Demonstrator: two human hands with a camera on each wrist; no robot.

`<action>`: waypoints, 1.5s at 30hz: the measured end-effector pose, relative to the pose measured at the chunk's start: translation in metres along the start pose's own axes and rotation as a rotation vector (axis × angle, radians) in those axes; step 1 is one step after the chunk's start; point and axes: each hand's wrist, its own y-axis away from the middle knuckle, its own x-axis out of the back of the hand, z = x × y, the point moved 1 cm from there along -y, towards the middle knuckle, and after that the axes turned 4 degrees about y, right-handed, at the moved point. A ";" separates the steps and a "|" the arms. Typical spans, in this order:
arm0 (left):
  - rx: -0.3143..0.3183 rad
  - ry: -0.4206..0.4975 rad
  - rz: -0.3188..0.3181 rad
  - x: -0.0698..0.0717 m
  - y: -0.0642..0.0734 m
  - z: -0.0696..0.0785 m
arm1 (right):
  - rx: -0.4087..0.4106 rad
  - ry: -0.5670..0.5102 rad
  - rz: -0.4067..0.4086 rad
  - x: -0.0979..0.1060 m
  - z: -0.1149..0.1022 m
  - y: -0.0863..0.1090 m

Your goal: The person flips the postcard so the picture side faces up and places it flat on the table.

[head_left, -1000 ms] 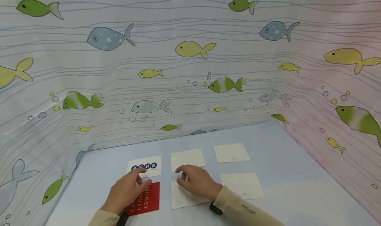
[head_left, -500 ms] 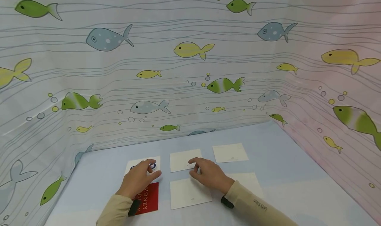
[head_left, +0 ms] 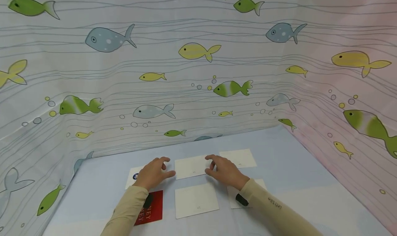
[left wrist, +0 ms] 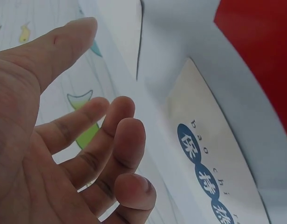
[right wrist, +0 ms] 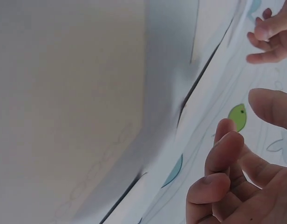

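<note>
My left hand (head_left: 154, 174) is over the white card with blue circled characters (head_left: 131, 182), partly covering it. Its thumb and forefinger are spread apart at the left edge of the back middle white card (head_left: 190, 167). At that card's right edge is my right hand (head_left: 227, 172), fingers loosely bent and thumb apart. Nothing is between the fingers of either hand, as the left wrist view of my left hand (left wrist: 87, 163) and the right wrist view of my right hand (right wrist: 236, 182) show. Under my left forearm lies a red card with gold lettering (head_left: 156, 208), partly hidden.
A front middle white card (head_left: 196, 203) lies nearest me. To the right are a back right white card (head_left: 245, 156) and a front right white card (head_left: 260, 184), the latter partly behind my right sleeve. Fish-patterned cloth walls (head_left: 121, 67) enclose the pale blue table (head_left: 297, 167).
Both hands have moved forward and to the right, from over the front cards to the two sides of the back middle card. The cards have stayed in place.
</note>
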 end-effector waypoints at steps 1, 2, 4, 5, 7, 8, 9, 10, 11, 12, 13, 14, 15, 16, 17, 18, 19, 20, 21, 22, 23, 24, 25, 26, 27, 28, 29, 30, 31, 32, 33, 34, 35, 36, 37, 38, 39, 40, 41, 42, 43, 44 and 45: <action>-0.002 -0.006 -0.005 -0.001 -0.003 0.001 | -0.001 0.004 0.003 0.000 0.002 -0.002; -0.001 -0.010 -0.010 -0.002 -0.006 0.001 | -0.005 0.012 0.003 0.000 0.005 -0.004; -0.003 -0.019 -0.024 -0.003 -0.011 0.002 | -0.011 0.030 0.001 0.000 0.009 -0.007; -0.005 -0.023 -0.029 -0.003 -0.014 0.003 | -0.017 0.036 0.000 0.001 0.011 -0.008; -0.007 -0.026 -0.039 -0.004 -0.018 0.004 | -0.029 0.045 -0.006 0.002 0.013 -0.011; -0.007 -0.026 -0.044 -0.004 -0.020 0.004 | -0.036 0.044 -0.009 0.002 0.013 -0.012; -0.009 -0.027 -0.048 -0.005 -0.021 0.004 | -0.043 0.041 -0.012 0.003 0.014 -0.013; -0.011 -0.030 -0.052 -0.005 -0.023 0.004 | -0.053 0.038 -0.015 0.003 0.014 -0.014; -0.010 -0.035 -0.058 -0.006 -0.024 0.005 | -0.062 0.032 -0.020 0.004 0.015 -0.015; -0.009 -0.035 -0.064 -0.007 -0.026 0.005 | -0.069 0.028 -0.025 0.004 0.015 -0.016; -0.010 -0.039 -0.071 -0.007 -0.027 0.006 | -0.074 0.027 -0.030 0.004 0.016 -0.017; -0.008 -0.043 -0.080 -0.008 -0.028 0.006 | -0.076 0.023 -0.034 0.003 0.017 -0.018; -0.005 -0.049 -0.089 -0.008 -0.028 0.007 | -0.080 0.018 -0.042 0.003 0.018 -0.020; 0.000 -0.055 -0.099 -0.009 -0.029 0.008 | -0.086 0.018 -0.054 0.002 0.020 -0.022; 0.006 -0.060 -0.107 -0.009 -0.030 0.009 | -0.095 0.019 -0.065 0.002 0.021 -0.023; 0.009 -0.066 -0.113 -0.010 -0.031 0.009 | -0.105 0.022 -0.077 0.001 0.023 -0.025; 0.009 -0.073 -0.118 -0.011 -0.031 0.009 | -0.114 0.022 -0.089 0.001 0.024 -0.027; 0.006 -0.085 -0.120 -0.013 -0.032 0.009 | -0.124 0.021 -0.100 0.001 0.025 -0.028; 0.001 -0.097 -0.119 -0.014 -0.033 0.009 | -0.137 0.022 -0.111 0.000 0.026 -0.030; -0.005 -0.107 -0.118 -0.016 -0.034 0.009 | -0.150 0.027 -0.122 0.001 0.026 -0.031; -0.012 -0.116 -0.115 -0.017 -0.035 0.009 | -0.160 0.024 -0.127 0.001 0.026 -0.033; -0.019 -0.126 -0.113 -0.019 -0.035 0.008 | -0.170 0.026 -0.134 0.001 0.026 -0.034; -0.027 -0.132 -0.110 -0.019 -0.036 0.008 | -0.176 0.028 -0.140 0.002 0.026 -0.036; -0.029 -0.139 -0.105 -0.020 -0.036 0.008 | -0.184 0.028 -0.148 0.002 0.025 -0.038; -0.027 -0.140 -0.102 -0.020 -0.036 0.008 | -0.192 0.032 -0.157 0.002 0.025 -0.040; -0.026 -0.137 -0.099 -0.020 -0.035 0.009 | -0.197 0.041 -0.168 0.001 0.024 -0.042; -0.026 -0.135 -0.097 -0.019 -0.035 0.009 | -0.202 0.047 -0.177 0.001 0.023 -0.044; -0.028 -0.132 -0.096 -0.019 -0.034 0.009 | -0.208 0.060 -0.188 0.001 0.023 -0.045; -0.032 -0.130 -0.093 -0.018 -0.033 0.010 | -0.212 0.068 -0.198 0.001 0.023 -0.047; -0.033 -0.129 -0.093 -0.017 -0.032 0.010 | -0.219 0.075 -0.208 0.001 0.022 -0.048; -0.037 -0.128 -0.092 -0.017 -0.032 0.010 | -0.224 0.084 -0.217 0.002 0.021 -0.049; -0.041 -0.128 -0.092 -0.016 -0.031 0.010 | -0.226 0.092 -0.225 0.002 0.021 -0.050; -0.043 -0.129 -0.092 -0.016 -0.031 0.010 | -0.230 0.093 -0.232 0.002 0.020 -0.050; -0.045 -0.131 -0.090 -0.016 -0.032 0.010 | -0.233 0.100 -0.241 0.002 0.020 -0.051; -0.046 -0.132 -0.088 -0.016 -0.032 0.010 | -0.233 0.098 -0.247 0.003 0.019 -0.051; -0.042 -0.134 -0.087 -0.017 -0.032 0.009 | -0.233 0.100 -0.252 0.003 0.019 -0.051; -0.041 -0.134 -0.085 -0.017 -0.032 0.009 | -0.230 0.099 -0.254 0.003 0.018 -0.051; -0.040 -0.134 -0.086 -0.017 -0.033 0.009 | -0.228 0.098 -0.256 0.003 0.018 -0.051; -0.040 -0.133 -0.086 -0.018 -0.033 0.008 | -0.228 0.092 -0.256 0.003 0.018 -0.051; -0.040 -0.131 -0.086 -0.018 -0.033 0.008 | -0.229 0.089 -0.256 0.004 0.018 -0.051; -0.038 -0.128 -0.087 -0.018 -0.033 0.008 | -0.228 0.080 -0.253 0.003 0.017 -0.051; -0.033 -0.123 -0.089 -0.018 -0.033 0.007 | -0.229 0.076 -0.250 0.003 0.017 -0.051; -0.031 -0.117 -0.089 -0.018 -0.032 0.007 | -0.230 0.069 -0.247 0.003 0.017 -0.051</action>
